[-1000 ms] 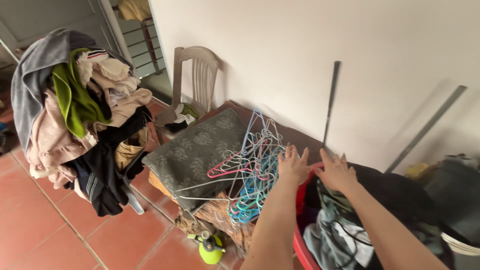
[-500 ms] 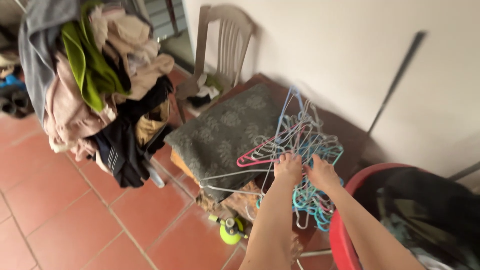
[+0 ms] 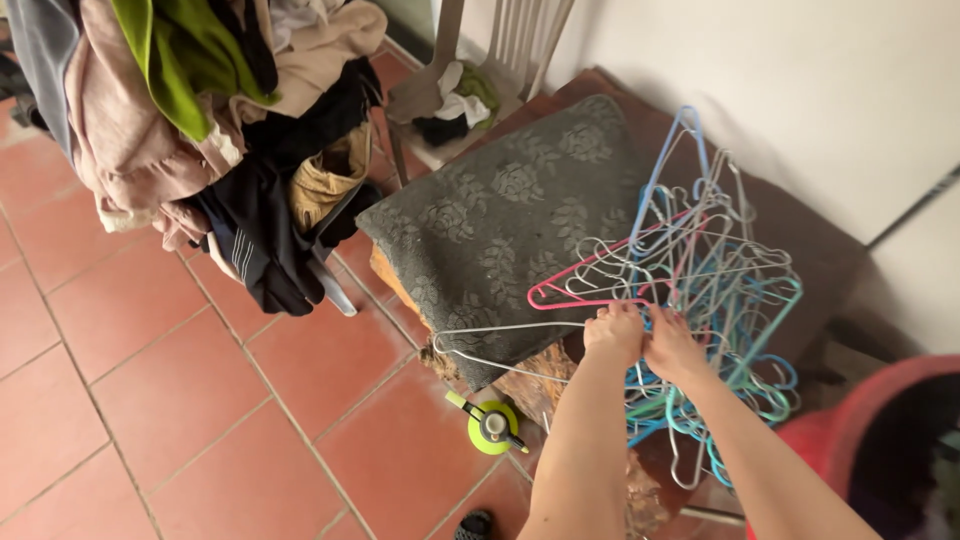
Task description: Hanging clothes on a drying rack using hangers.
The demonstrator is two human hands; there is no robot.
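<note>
A tangled heap of wire and plastic clothes hangers (image 3: 700,270), blue, green, pink and silver, lies on a low brown wooden table (image 3: 820,250). My left hand (image 3: 612,334) grips the near edge of the heap, by a silver wire hanger and a pink one. My right hand (image 3: 674,344) is beside it, fingers closed in the same tangle. Both forearms reach in from the bottom of the view.
A grey patterned cloth (image 3: 500,215) covers the table's left part. A rack heaped with clothes (image 3: 200,110) stands at upper left, a pale chair (image 3: 490,60) behind. A green spray bottle (image 3: 492,425) lies on the red tile floor. A red basin (image 3: 870,430) sits at lower right.
My hands left the rim of the red basin and moved left onto the hangers, closing on them. The view tilted down and left, so the basin slid to the corner.
</note>
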